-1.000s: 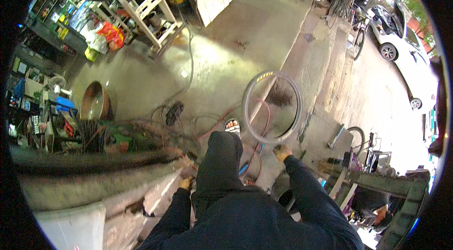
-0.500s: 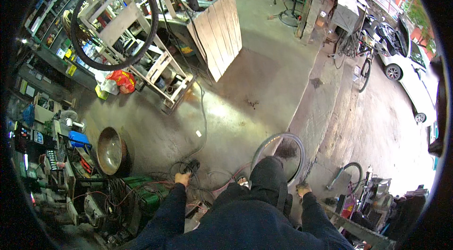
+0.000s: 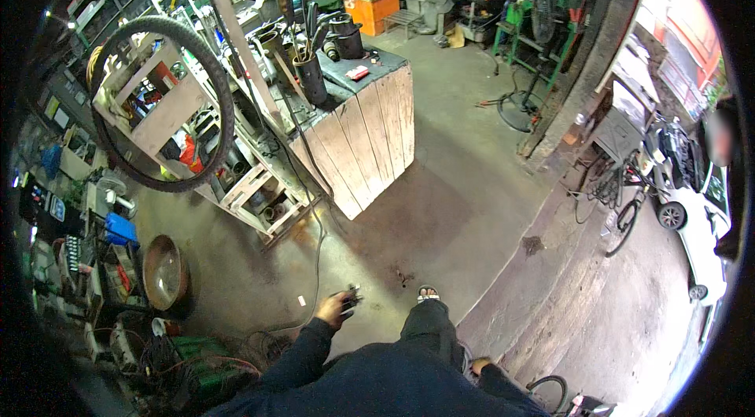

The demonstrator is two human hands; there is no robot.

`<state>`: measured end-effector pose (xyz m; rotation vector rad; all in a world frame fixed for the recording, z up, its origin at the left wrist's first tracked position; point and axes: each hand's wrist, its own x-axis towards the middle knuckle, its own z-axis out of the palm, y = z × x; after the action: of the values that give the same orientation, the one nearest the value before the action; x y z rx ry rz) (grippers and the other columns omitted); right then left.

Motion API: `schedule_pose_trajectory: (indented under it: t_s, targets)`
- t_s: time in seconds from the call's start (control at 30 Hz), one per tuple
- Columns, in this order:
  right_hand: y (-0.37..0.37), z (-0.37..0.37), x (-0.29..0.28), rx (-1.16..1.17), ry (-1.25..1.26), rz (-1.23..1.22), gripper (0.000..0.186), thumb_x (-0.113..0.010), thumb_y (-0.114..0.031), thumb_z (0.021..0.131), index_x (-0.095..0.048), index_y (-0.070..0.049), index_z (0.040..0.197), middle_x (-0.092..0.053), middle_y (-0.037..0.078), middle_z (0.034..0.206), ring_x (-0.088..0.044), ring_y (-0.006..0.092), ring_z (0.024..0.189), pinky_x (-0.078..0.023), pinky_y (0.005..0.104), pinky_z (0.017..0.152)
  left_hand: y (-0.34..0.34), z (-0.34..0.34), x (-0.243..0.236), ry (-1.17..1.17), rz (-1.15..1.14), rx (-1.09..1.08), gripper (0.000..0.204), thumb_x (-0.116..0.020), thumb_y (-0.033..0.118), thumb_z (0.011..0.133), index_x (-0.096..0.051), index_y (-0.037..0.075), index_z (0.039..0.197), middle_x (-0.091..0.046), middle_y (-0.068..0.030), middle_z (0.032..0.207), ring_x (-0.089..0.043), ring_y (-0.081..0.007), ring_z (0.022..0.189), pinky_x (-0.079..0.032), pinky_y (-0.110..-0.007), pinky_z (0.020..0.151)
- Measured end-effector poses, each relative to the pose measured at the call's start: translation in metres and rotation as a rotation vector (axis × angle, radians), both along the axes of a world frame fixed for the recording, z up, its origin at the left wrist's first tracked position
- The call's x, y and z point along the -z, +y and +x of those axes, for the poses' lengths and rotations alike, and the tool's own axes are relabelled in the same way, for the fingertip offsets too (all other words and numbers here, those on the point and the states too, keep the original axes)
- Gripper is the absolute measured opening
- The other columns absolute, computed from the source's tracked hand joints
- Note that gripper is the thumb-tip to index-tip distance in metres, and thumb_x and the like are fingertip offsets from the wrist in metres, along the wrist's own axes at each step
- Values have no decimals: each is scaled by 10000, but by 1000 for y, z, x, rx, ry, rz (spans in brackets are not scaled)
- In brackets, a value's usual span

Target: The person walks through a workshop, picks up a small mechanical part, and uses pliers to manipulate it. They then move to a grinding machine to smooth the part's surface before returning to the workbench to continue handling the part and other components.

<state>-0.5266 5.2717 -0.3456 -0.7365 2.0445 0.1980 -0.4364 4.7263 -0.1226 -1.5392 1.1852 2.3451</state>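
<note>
My left hand (image 3: 335,311) reaches forward above the concrete floor, its fingers closed round a small black object (image 3: 352,297) whose kind I cannot make out. Low beside my right leg is my right hand (image 3: 480,366), curled and partly hidden by my sleeve and body. Next to that hand, a grey curved edge (image 3: 468,356) shows, like part of a tyre; most of it is out of sight. My sandalled foot (image 3: 427,293) is ahead on the floor.
A large tyre (image 3: 227,118) hangs on a stand at the left. Beyond is a wood-sided workbench (image 3: 362,145). A round metal bowl (image 3: 167,274) and a cable (image 3: 317,263) lie left. To the right are a bicycle (image 3: 625,220), a white car (image 3: 708,248) and a person (image 3: 725,212).
I have moved forward, and the workbench and stand now appear nearer. My left hand has come off the tangle of cords with the black object. The bicycle wheel by my leg is now mostly hidden.
</note>
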Motion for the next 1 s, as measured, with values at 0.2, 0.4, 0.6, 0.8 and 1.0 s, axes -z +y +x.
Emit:
schedule_pose_trajectory:
  t_s: [0.2, 0.4, 0.6, 0.8, 1.0]
  targets:
    - [-17, -264, -14, 427, 364, -296, 270, -551, -275, 907, -756, -99, 904, -744, 137, 893, -719, 323, 851, -556, 473, 728, -22, -201, -53, 201, -118, 135, 237, -637, 190, 946, -718, 3, 1068, -725, -64, 984, -660, -161, 840, -526, -313, 725]
    - [-159, -468, -129, 1369, 20, -736, 162, -611, -248, 983, -672, -101, 954, -635, 32, 732, -581, 162, 552, -475, 339, 486, -65, -387, -141, 374, -71, -18, 195, -641, 136, 964, -699, -15, 1072, -718, -90, 961, -661, -146, 810, -548, -298, 732]
    - [-196, -547, -81, -83, 183, -138, 211, -583, -249, 857, -740, -148, 956, -739, 113, 998, -704, 319, 914, -547, 499, 748, -140, -555, -125, 406, -394, 162, 292, -627, 181, 999, -683, -29, 1195, -722, -69, 1057, -648, -133, 919, -521, -282, 810]
    - [-216, -685, -131, -5, 10, -66, 213, -575, -245, 872, -742, -141, 952, -743, 127, 987, -711, 324, 908, -550, 498, 769, -215, -689, -147, 353, -547, 136, 258, -610, 174, 999, -703, -44, 1101, -726, -67, 944, -627, -118, 819, -518, -286, 761]
    - [-281, -891, -130, -145, 3, -74, 217, -566, -242, 888, -743, -134, 949, -746, 141, 977, -717, 328, 902, -552, 497, 791, -277, -804, -156, 316, -623, 91, 276, -613, 181, 989, -677, -55, 1117, -736, -75, 975, -636, -131, 860, -516, -298, 792]
